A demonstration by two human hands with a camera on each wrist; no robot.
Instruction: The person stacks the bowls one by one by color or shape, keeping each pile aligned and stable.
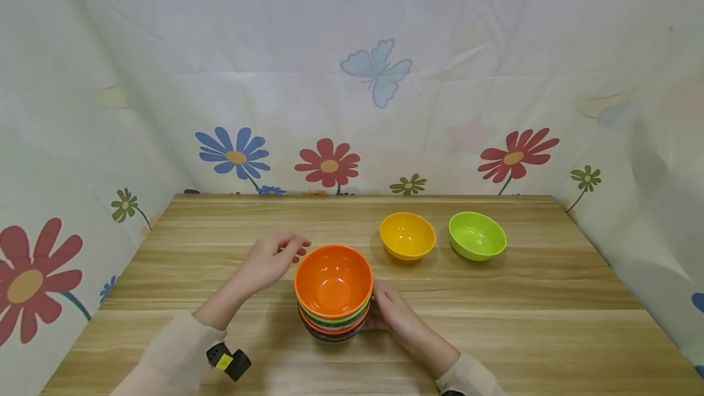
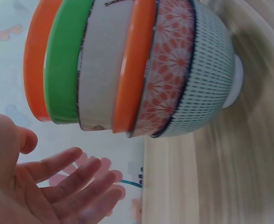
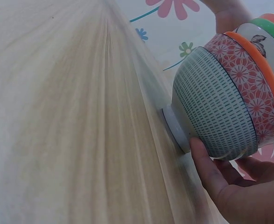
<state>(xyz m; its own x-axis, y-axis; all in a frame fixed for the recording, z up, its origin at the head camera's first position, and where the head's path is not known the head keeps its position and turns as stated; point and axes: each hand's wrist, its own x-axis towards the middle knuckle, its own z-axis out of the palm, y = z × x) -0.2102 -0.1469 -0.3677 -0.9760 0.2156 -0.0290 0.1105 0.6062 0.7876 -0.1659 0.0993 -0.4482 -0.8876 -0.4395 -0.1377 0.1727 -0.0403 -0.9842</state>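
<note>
A stack of nested bowls (image 1: 333, 289) stands in front of me, an orange bowl (image 2: 40, 60) on top. Below it come a green bowl (image 2: 65, 65), a whitish one (image 2: 102, 70), another orange rim (image 2: 134, 70), a pink flower-patterned bowl (image 2: 169, 60) and a blue-green dashed bowl (image 3: 211, 100) at the bottom. My right hand (image 1: 395, 315) grips the stack low on its right side, fingers curved against the bottom bowl near its foot. To the upper left of the stack, my left hand (image 1: 275, 256) hangs apart from it, fingers loose and holding nothing.
Behind the stack to the right, a yellow bowl (image 1: 407, 236) and a lime green bowl (image 1: 476, 236) stand side by side on the wooden table (image 1: 522, 335). A white curtain (image 1: 297, 47) printed with flowers and a butterfly borders the table's back and sides.
</note>
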